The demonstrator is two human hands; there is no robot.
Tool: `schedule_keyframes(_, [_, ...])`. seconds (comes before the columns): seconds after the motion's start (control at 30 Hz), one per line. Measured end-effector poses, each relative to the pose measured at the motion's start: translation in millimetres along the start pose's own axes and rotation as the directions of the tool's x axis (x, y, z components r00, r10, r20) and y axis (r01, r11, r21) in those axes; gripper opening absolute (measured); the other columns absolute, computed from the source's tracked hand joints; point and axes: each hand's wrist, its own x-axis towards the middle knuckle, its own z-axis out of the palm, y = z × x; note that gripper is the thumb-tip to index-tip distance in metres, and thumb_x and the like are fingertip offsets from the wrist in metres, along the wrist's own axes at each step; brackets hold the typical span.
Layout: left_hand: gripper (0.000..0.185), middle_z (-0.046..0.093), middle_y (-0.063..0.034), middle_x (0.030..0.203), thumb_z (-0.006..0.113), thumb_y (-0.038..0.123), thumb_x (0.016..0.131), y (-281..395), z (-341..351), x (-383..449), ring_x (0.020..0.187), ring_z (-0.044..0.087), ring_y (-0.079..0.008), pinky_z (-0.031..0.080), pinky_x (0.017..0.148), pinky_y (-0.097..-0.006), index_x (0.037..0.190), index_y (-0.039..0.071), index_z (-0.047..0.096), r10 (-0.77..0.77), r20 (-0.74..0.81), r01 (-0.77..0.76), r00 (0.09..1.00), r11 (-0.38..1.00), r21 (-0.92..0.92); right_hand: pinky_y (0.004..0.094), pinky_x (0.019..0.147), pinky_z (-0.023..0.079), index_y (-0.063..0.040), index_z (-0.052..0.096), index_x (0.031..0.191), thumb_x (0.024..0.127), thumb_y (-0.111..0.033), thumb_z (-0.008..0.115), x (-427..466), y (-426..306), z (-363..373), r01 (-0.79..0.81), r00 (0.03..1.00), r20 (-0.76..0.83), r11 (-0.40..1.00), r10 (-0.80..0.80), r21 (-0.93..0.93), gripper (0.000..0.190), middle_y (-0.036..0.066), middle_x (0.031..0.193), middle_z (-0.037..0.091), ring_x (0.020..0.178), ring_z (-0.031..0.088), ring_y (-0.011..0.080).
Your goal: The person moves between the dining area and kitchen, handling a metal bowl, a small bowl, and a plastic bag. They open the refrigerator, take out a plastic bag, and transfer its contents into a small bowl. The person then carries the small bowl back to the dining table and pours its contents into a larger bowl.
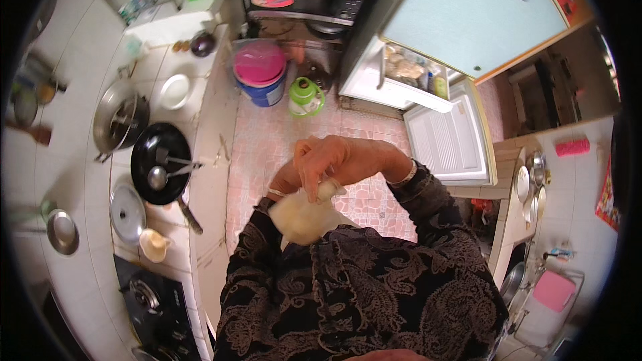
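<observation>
Both hands meet in front of my chest, above the pink tiled floor. My right hand [343, 158] reaches across from the right, its fingers bent down over the gathered neck of a plastic bag [301, 218] with pale contents. The bag hangs below the fingers, close to my patterned jacket, and is slightly blurred. Behind the right hand, my left hand [287, 176] is mostly covered, so its grip is hidden. Ahead to the right, a refrigerator's lower door [454, 140] stands open. A freezer drawer [419, 95] is pulled out, with bagged food and bottles inside.
Along the left, a tiled counter holds a black wok [145, 160] with utensils, a steel pot [108, 110], a lid [128, 213] and a gas hob [158, 306]. A blue bucket [263, 93] and a green-and-white kettle-like container [306, 95] stand ahead. Bowls [522, 183] sit right.
</observation>
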Motion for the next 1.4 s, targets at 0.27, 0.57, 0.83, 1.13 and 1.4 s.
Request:
schedule_keyframes(0.27, [0.011, 0.063, -0.0059, 0.077, 0.068, 0.011, 0.083, -48, 56, 148, 0.071, 0.06, -0.0158, 0.045, 0.061, -0.0303, 0.084, 0.0, 0.067, -0.213, 0.455, 0.1, 0.865, 0.961, 0.26, 0.0393, 0.068, 0.046, -0.004, 0.056, 0.079, 0.072, 0.003, 0.06, -148, 6, -26, -0.548, 0.748, -0.66, 0.627, 0.071, -0.554, 0.011, 0.012, 0.08, 0.056, 0.079, 0.056, 0.0326])
schedule_keyframes(0.57, [0.013, 0.051, -0.0124, 0.081, 0.062, 0.002, 0.078, -74, 177, 166, 0.07, 0.058, -0.0332, 0.048, 0.06, -0.0407, 0.091, 0.004, 0.06, 0.152, 0.334, -0.343, 0.93, 0.679, 0.649, 0.0328, 0.058, 0.049, -0.001, 0.055, 0.085, 0.082, 0.001, 0.059, -219, 78, -57, -0.454, -0.274, -0.952, 0.855, 0.133, 0.25, 0.005, 0.011, 0.076, 0.057, 0.066, 0.06, 0.0213])
schedule_keyframes(0.83, [0.014, 0.053, -0.0136, 0.082, 0.062, 0.003, 0.08, -142, 207, 224, 0.073, 0.058, -0.034, 0.048, 0.063, -0.0402, 0.094, 0.003, 0.061, 0.012, 0.566, -0.329, 0.824, 0.824, 0.462, 0.0311, 0.056, 0.051, 0.003, 0.055, 0.08, 0.078, -0.005, 0.064, -281, 99, -86, -0.601, -0.273, -0.928, 0.708, 0.253, 0.37, 0.013, 0.014, 0.074, 0.058, 0.066, 0.061, 0.0217])
schedule_keyframes(1.13, [0.012, 0.053, -0.0128, 0.081, 0.064, 0.004, 0.08, -182, 255, 263, 0.073, 0.057, -0.0336, 0.047, 0.061, -0.0395, 0.09, 0.003, 0.059, 0.124, 0.668, -0.416, 0.734, 0.86, 0.297, 0.024, 0.049, 0.044, 0.0, 0.057, 0.074, 0.078, -0.013, 0.065, -334, 110, -109, -0.065, -0.523, -0.657, 0.743, 0.543, 0.667, 0.016, 0.006, 0.063, 0.059, 0.053, 0.057, 0.0118])
schedule_keyframes(1.4, [0.019, 0.06, -0.0136, 0.093, 0.06, -0.003, 0.081, -201, 301, 276, 0.08, 0.062, -0.0291, 0.049, 0.064, -0.0334, 0.1, 0.001, 0.059, -0.044, 0.717, -0.12, 0.695, 0.977, 0.176, 0.0239, 0.05, 0.043, 0.001, 0.059, 0.074, 0.079, -0.017, 0.064, -374, 121, -110, 0.066, -0.609, -0.543, 0.719, 0.578, 0.692, 0.019, 0.005, 0.063, 0.059, 0.054, 0.055, 0.0112])
